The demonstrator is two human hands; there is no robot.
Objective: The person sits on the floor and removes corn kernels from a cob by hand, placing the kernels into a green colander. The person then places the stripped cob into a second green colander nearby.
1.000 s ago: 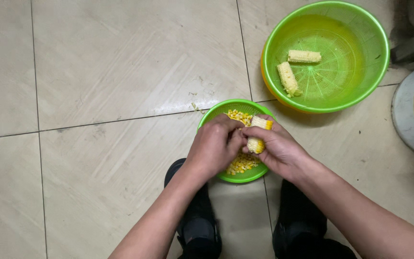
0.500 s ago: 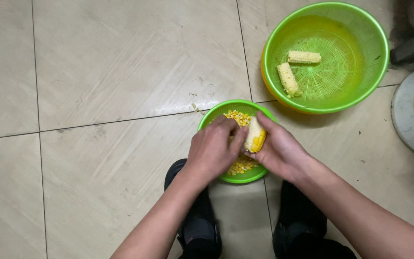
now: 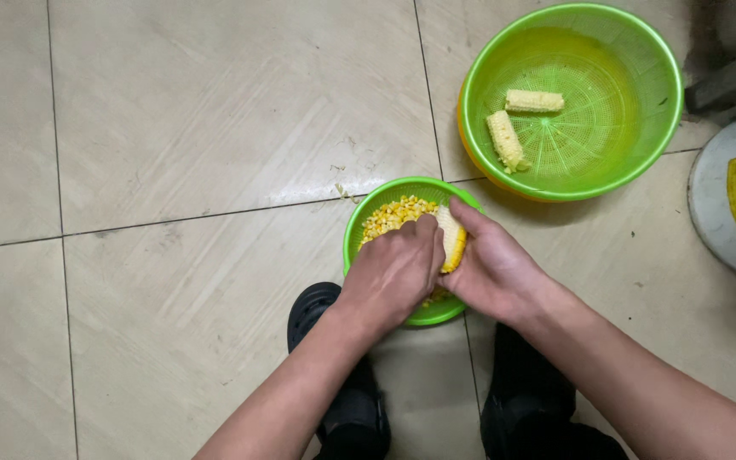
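Gripping corn cob (image 3: pixel 451 240) between both hands over small green bowl (image 3: pixel 366 220) of loose kernels (image 3: pixel 392 215) | right hand (image 3: pixel 494 271) closed around cob from the right, left hand (image 3: pixel 393 271) curled over its left side, fingers pressing the kernels | cob long axis pointing away, slightly left | two stripped cobs (image 3: pixel 505 140) in large green strainer basin (image 3: pixel 641 60), well apart, far right

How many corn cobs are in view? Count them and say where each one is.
3. Two bare cobs lie in the large green basket; one cob is held over the small green bowl. Others could be hidden under the hands.
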